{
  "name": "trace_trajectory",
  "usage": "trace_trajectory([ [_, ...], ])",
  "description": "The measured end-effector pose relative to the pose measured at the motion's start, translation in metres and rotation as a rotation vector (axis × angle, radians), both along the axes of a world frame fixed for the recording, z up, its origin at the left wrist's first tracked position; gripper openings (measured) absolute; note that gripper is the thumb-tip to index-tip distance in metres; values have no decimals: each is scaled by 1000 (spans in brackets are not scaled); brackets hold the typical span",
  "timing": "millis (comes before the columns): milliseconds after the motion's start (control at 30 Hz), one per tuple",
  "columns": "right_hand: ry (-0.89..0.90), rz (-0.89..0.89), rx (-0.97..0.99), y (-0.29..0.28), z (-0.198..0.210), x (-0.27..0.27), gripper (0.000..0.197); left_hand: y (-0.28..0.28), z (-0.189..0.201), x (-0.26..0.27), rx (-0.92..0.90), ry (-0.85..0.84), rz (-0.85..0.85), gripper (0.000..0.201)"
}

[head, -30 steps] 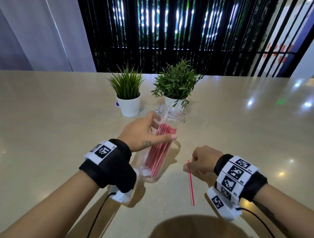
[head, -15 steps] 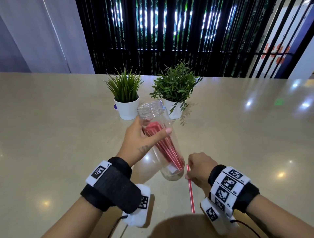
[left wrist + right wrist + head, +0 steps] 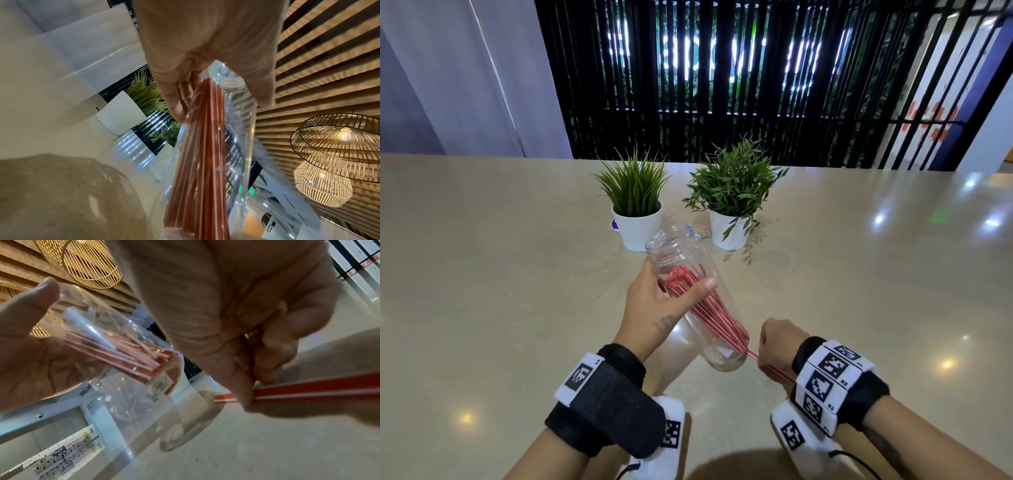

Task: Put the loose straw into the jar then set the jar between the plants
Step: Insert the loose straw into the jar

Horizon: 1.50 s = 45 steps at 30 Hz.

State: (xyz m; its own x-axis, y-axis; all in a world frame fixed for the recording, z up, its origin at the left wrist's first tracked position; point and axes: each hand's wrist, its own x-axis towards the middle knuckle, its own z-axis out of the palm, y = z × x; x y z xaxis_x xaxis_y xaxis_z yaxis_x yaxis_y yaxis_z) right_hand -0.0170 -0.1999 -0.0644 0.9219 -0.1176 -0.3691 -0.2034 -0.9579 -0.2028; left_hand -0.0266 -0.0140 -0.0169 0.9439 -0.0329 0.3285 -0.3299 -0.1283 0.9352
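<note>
A clear plastic jar [image 3: 700, 303] with several red straws [image 3: 709, 311] inside is tilted, mouth up and away, its base near the table. My left hand [image 3: 654, 301] grips the jar just below its neck, thumb across the front. In the left wrist view the jar [image 3: 236, 146] runs along my palm with the straws [image 3: 197, 170] showing through. My right hand [image 3: 779, 346] pinches the loose red straw [image 3: 774, 370] beside the jar's base. The right wrist view has that straw [image 3: 308, 389] between my thumb and curled fingers, its short end poking out toward the jar [image 3: 127, 369].
Two potted plants stand behind the jar on the beige table [image 3: 500, 274]: a grassy one [image 3: 635, 209] in a white pot on the left and a leafy one [image 3: 732, 195] on the right, with a gap between them. A black slatted screen [image 3: 722, 78] lies beyond the table's far edge.
My left hand has lifted the jar from lying on the table to a tilt with its mouth up. My right hand has picked the loose straw off the table.
</note>
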Motion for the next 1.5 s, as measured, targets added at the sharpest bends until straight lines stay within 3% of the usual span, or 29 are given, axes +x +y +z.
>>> trace_trajectory([
  [100, 29, 42, 34, -2, -1, 2, 5, 3, -3, 0, 45, -4, 0, 64],
  [233, -82, 44, 248, -13, 25, 8, 20, 8, -9, 2, 58, 24, -9, 72],
  [333, -348, -44, 557, -24, 61, 16, 15, 11, -14, 3, 41, 55, -16, 80],
  [433, -644, -17, 790, -26, 102, 21, 21, 9, -14, 5, -15, 100, -33, 92],
  [600, -929, 48, 1147, -18, 164, 21, 32, 13, -9, 9, -53, 142, -168, 73],
  [833, -991, 188, 1091, -1, 198, 23, 35, 18, -9, 11, 5, 124, -237, 57],
  [1067, -885, 349, 933, 23, 194, 18, 32, 12, 3, 3, 11, 101, -318, 40],
  [1200, -857, 409, 874, 30, 189, 15, 31, 11, 4, 5, -24, 84, -285, 51],
  [1500, -699, 370, 830, 37, 180, 18, 19, 8, 8, 7, -53, 40, -289, 55],
])
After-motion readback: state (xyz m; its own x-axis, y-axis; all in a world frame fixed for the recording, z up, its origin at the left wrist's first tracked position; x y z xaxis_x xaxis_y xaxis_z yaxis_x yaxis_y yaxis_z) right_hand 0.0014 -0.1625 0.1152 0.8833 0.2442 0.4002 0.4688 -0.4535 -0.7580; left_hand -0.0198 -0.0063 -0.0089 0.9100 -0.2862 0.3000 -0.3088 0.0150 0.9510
